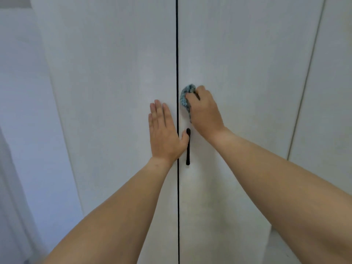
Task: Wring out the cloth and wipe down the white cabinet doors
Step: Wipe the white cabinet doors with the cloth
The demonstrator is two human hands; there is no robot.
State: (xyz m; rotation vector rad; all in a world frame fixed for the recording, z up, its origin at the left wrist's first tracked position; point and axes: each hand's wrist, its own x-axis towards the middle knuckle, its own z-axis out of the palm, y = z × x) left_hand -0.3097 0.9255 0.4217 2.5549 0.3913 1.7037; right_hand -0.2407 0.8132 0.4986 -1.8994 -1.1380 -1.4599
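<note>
Up close, bunched blue cloth (186, 98), smooth white door (247, 73)

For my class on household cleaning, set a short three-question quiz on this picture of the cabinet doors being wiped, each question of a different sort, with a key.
1. True or false: the left hand grips the cloth.
2. Which door is the cloth on? A) the left door B) the right door C) neither
3. Fill in: the black handle is fixed to the ____ door, beside the dark gap.

Key
1. False: the left hand lies flat and open on the left door; the right hand holds the cloth.
2. B
3. right
</note>
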